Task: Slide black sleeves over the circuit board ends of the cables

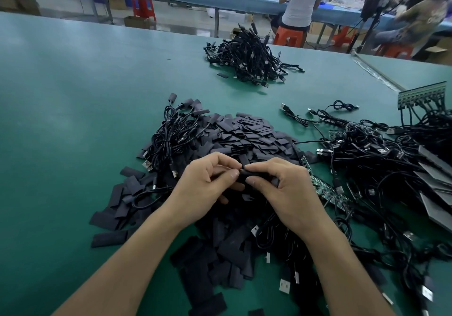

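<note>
Our left hand [208, 186] and right hand [281, 191] both pinch one black sleeve [245, 176] between fingertips, right over the sleeve pile [247, 132], we think to keep it steady and open.

Can't see most of the black sleeve [247, 176] pinched between left hand [208, 188] and right hand [283, 193]: covered by fingers, so no telling what is inside. Near part of sleeve pile [244, 139] masked by hands and forearms; cable tangle [391, 169] and grey panels [435, 181] clipped by right edge. Motion-blurred beyond the desk [73, 120]: figure [415, 15] at far right.
</note>
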Action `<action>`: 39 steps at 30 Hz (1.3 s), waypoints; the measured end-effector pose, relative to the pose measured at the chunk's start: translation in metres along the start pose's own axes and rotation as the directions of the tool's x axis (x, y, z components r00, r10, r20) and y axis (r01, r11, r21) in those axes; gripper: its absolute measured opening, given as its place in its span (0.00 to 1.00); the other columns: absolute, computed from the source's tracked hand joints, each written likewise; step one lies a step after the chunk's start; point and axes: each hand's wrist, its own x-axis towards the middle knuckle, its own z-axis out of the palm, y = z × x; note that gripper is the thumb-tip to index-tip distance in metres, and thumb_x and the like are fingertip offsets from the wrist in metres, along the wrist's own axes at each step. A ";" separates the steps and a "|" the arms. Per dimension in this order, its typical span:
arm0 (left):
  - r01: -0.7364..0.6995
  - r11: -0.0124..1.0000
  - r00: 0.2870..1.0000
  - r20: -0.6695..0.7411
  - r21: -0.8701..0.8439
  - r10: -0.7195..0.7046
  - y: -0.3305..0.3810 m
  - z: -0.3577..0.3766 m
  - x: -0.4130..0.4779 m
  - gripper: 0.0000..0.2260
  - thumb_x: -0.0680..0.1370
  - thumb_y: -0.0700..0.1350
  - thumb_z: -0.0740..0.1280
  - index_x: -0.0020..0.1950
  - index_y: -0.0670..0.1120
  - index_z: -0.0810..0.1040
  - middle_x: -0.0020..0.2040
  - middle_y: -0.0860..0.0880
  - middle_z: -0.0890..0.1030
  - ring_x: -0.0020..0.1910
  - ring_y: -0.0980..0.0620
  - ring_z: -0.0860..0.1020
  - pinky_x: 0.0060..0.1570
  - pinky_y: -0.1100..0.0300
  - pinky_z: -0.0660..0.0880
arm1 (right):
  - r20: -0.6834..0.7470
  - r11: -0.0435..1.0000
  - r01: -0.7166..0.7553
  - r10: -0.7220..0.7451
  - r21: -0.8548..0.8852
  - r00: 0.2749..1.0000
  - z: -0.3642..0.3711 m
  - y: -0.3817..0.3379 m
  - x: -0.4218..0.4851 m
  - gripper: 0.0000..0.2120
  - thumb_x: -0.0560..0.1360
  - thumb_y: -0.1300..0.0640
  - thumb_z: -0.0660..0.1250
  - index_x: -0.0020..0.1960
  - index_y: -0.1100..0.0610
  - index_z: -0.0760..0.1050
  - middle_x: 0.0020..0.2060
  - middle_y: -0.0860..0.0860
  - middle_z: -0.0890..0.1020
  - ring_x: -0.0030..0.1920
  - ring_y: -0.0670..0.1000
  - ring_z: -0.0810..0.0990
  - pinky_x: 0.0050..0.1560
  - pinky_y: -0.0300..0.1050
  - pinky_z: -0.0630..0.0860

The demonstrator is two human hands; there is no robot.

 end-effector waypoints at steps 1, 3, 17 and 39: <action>-0.002 1.000 1.000 -0.016 -0.008 0.002 0.001 -0.001 0.000 0.06 0.79 0.36 0.69 0.53 0.46 0.79 0.46 0.48 0.86 0.45 0.50 0.86 0.33 0.62 0.79 | -0.010 1.000 0.004 -0.004 -0.004 1.000 0.000 0.000 0.000 0.11 0.73 0.58 0.75 0.55 0.51 0.84 0.45 0.38 0.82 0.50 0.38 0.79 0.52 0.30 0.73; -0.020 0.999 0.997 -0.080 0.026 0.022 0.001 -0.002 -0.001 0.06 0.76 0.37 0.73 0.50 0.46 0.80 0.43 0.48 0.86 0.41 0.49 0.86 0.32 0.61 0.79 | -0.024 1.000 0.011 -0.011 -0.013 1.000 -0.001 0.000 0.001 0.11 0.73 0.58 0.75 0.55 0.52 0.84 0.45 0.38 0.81 0.50 0.37 0.79 0.52 0.28 0.72; -0.096 0.929 0.977 -0.146 0.358 0.158 -0.004 -0.004 0.001 0.10 0.78 0.41 0.71 0.45 0.58 0.82 0.36 0.55 0.84 0.33 0.57 0.83 0.28 0.66 0.75 | -0.084 0.998 0.031 -0.035 -0.051 0.996 0.001 0.001 0.001 0.11 0.73 0.57 0.75 0.55 0.54 0.84 0.45 0.39 0.81 0.47 0.35 0.78 0.50 0.25 0.70; -0.148 0.884 0.982 -0.037 0.444 0.183 -0.003 -0.006 0.000 0.05 0.79 0.40 0.70 0.47 0.50 0.84 0.36 0.55 0.83 0.31 0.59 0.80 0.33 0.69 0.74 | -0.017 0.992 0.057 -0.059 -0.110 0.998 0.001 -0.001 0.001 0.09 0.73 0.55 0.75 0.53 0.52 0.84 0.42 0.40 0.81 0.47 0.42 0.78 0.49 0.29 0.70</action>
